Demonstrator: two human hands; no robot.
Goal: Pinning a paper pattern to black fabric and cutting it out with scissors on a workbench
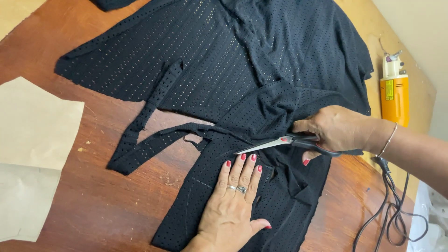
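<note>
Cutting black perforated mesh fabric (242, 70) with scissors (284, 141) on a brown wooden tabletop (93, 205).

At far left, two tan paper pattern pieces (32, 126) lying flat on the tabletop, apart from the fabric. Next, narrow cut strips (149, 116) of the mesh trailing off the spread cloth. At lower centre, left hand (233, 205) pressed flat on the fabric, fingers spread and straight, grip apart, holding nothing, fingertips just below the scissor blades. Further right, right hand (336, 130) with grip clamped on the dark scissor handles, silver blades pointing left over the mesh. At far right, a yellow-and-white electric cutting tool (394, 88) standing near the tabletop edge, black cord (392, 210) looping down below it.
</note>
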